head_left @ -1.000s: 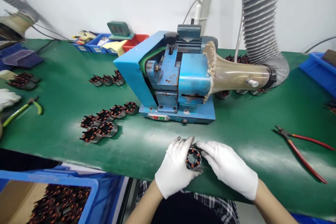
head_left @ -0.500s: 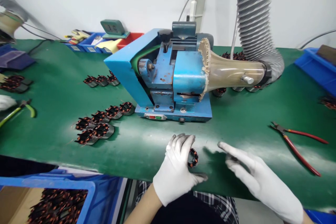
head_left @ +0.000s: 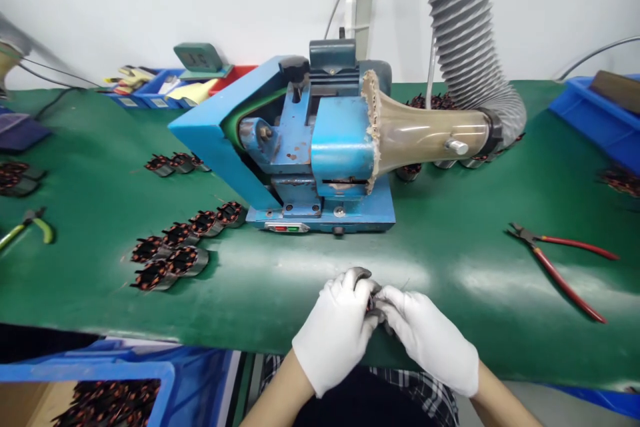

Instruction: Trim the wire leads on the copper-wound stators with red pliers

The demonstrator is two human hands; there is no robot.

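Between my two white-gloved hands is a small motor stator (head_left: 371,304), a ring with copper windings, mostly covered by fingers. My left hand (head_left: 340,327) is closed around it from the left, just above the front of the green table. My right hand (head_left: 425,333) has come in from the other side, its fingertips pinched together against the stator's right face. What lies between those fingertips is hidden. A thin wire (head_left: 406,284) shows faintly just above the right fingers.
A blue belt-driven machine (head_left: 345,137) with a duct hose stands ahead. Several stators (head_left: 187,260) lie to the left. Red-handled cutters (head_left: 560,273) lie right, green-handled ones (head_left: 30,220) far left. A blue bin (head_left: 167,373) of stators sits below the table edge.
My right hand has moved left to the stator and its fingers have closed there. My left hand still holds the stator. The view has shifted slightly; a gloved hand at far left is gone.
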